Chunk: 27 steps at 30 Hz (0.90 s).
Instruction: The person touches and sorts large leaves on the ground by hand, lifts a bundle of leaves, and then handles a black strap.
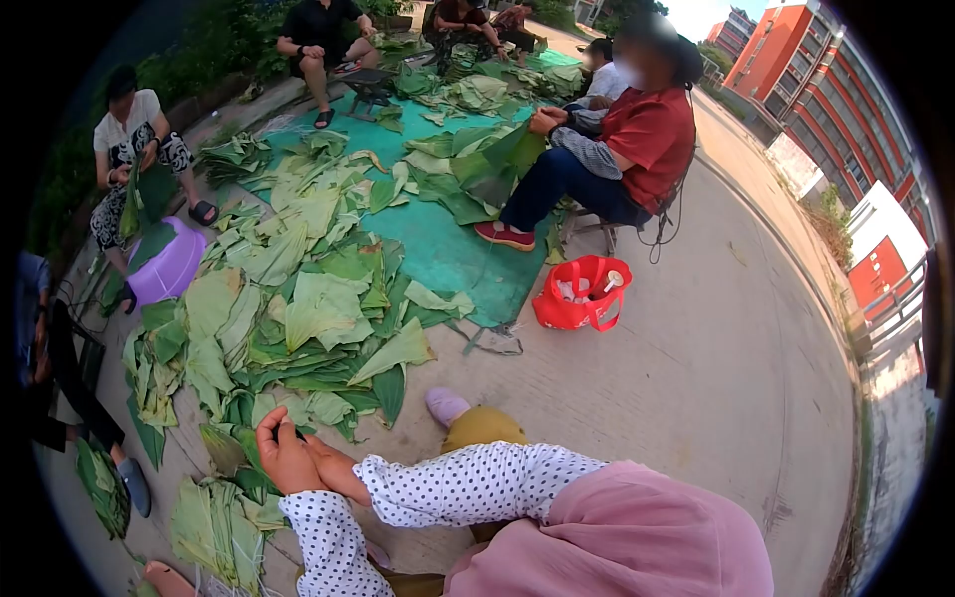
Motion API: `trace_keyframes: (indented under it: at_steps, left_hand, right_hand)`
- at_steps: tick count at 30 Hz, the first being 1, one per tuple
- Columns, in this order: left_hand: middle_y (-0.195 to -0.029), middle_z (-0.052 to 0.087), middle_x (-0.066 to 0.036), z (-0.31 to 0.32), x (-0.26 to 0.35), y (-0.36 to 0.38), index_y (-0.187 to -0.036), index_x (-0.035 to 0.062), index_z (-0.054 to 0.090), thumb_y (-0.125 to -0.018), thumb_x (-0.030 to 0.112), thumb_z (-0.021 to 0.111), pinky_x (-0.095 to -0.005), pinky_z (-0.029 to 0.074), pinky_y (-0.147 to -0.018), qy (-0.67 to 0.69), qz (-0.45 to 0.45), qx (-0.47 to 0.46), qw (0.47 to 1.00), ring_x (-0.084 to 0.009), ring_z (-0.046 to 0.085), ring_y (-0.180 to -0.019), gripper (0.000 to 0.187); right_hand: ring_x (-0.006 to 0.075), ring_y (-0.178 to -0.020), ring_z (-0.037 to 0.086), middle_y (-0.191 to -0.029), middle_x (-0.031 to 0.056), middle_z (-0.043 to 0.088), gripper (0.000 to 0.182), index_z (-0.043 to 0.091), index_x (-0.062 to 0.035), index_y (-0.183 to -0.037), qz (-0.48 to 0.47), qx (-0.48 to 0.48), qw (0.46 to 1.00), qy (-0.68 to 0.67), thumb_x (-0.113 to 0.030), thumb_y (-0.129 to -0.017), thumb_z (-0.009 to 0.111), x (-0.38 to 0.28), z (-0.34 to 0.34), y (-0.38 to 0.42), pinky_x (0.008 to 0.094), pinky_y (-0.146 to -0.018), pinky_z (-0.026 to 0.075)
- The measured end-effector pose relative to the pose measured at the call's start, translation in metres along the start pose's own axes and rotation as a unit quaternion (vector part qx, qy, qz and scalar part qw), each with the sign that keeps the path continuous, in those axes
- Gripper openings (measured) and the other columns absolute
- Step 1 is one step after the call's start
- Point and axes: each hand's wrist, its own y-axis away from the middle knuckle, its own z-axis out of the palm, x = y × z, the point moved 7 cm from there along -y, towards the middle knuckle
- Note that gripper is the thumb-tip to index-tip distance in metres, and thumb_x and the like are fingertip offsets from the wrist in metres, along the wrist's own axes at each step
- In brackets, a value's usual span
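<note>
One bare left hand (288,463) meets a bare right hand (336,470), both curled; contents I cannot tell. Handling broad green leaves (326,310) seems underway; any next pickup calls for opened fingers.

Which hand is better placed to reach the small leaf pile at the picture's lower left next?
Probably the left hand: it lies nearer the small leaf pile, while the right hand sits partly hidden behind the left, farther off. Whether either holds anything is unclear.

Concrete ground (716,398): green tarp (468,269), leaf piles (323,308), red bag (569,310).
</note>
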Motion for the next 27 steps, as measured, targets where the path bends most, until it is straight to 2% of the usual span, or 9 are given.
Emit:
trace_keyframes:
  at_steps: [13,16,19,22,25,27]
  left_hand:
    - [-0.097,0.057,-0.004,-0.001,-0.001,-0.001,-0.098,0.0017,0.059,-0.088,0.004,0.051,-0.0246,0.039,-0.080,-0.008,0.001,0.002,1.000,-0.0122,0.048,-0.087,0.013]
    - [-0.096,0.057,-0.004,0.001,0.002,0.001,-0.097,0.0014,0.059,-0.087,0.003,0.051,-0.0248,0.039,-0.080,0.011,0.008,0.002,1.000,-0.0124,0.049,-0.087,0.013]
    - [-0.096,0.057,-0.004,-0.002,0.002,0.002,-0.097,0.0013,0.059,-0.087,0.003,0.051,-0.0248,0.039,-0.080,-0.007,0.017,0.010,1.000,-0.0126,0.049,-0.087,0.013]
    - [-0.096,0.057,-0.004,-0.004,-0.003,-0.005,-0.097,0.0013,0.059,-0.087,0.003,0.051,-0.0245,0.040,-0.080,-0.021,0.016,0.008,1.000,-0.0123,0.049,-0.087,0.013]
    - [-0.096,0.057,-0.004,0.002,0.004,0.001,-0.097,0.0011,0.059,-0.087,0.003,0.051,-0.0245,0.040,-0.080,-0.017,0.021,0.008,1.000,-0.0122,0.049,-0.087,0.013]
    - [-0.096,0.057,-0.005,0.004,0.008,0.006,-0.097,0.0009,0.059,-0.087,0.002,0.051,-0.0242,0.040,-0.080,0.025,-0.002,0.009,1.000,-0.0121,0.049,-0.087,0.014]
  right_hand:
    - [0.0201,-0.128,0.037,-0.141,0.0156,0.036,0.059,0.022,0.0022,-0.142,0.018,-0.051,0.998,0.020,-0.038,-0.098,0.030,-0.025,0.006,0.017,0.0276,-0.104,0.030]
    - [0.0193,-0.124,0.041,-0.137,0.0146,0.041,0.056,0.026,0.0012,-0.140,0.018,-0.023,1.000,0.011,-0.037,-0.098,0.030,-0.018,0.007,0.013,0.0275,-0.102,0.033]
    - [0.0250,-0.115,0.050,-0.125,0.0201,0.051,0.052,0.035,0.0024,-0.133,-0.015,0.006,1.000,0.009,-0.037,-0.099,0.030,-0.011,0.004,0.006,0.0301,-0.096,0.038]
    - [0.0267,-0.117,0.049,-0.127,0.0219,0.049,0.055,0.033,0.0041,-0.134,-0.002,0.001,1.000,0.008,-0.038,-0.098,0.030,-0.012,0.003,0.005,0.0311,-0.096,0.037]
    - [0.0171,-0.113,0.047,-0.127,0.0117,0.049,0.049,0.034,-0.0018,-0.134,0.019,-0.020,1.000,-0.010,-0.036,-0.099,0.031,-0.009,0.002,0.005,0.0277,-0.096,0.037]
    - [0.0156,-0.111,0.048,-0.124,0.0105,0.050,0.045,0.036,-0.0032,-0.132,-0.008,-0.001,1.000,-0.019,-0.034,-0.099,0.031,0.006,0.001,-0.003,0.0269,-0.095,0.038]
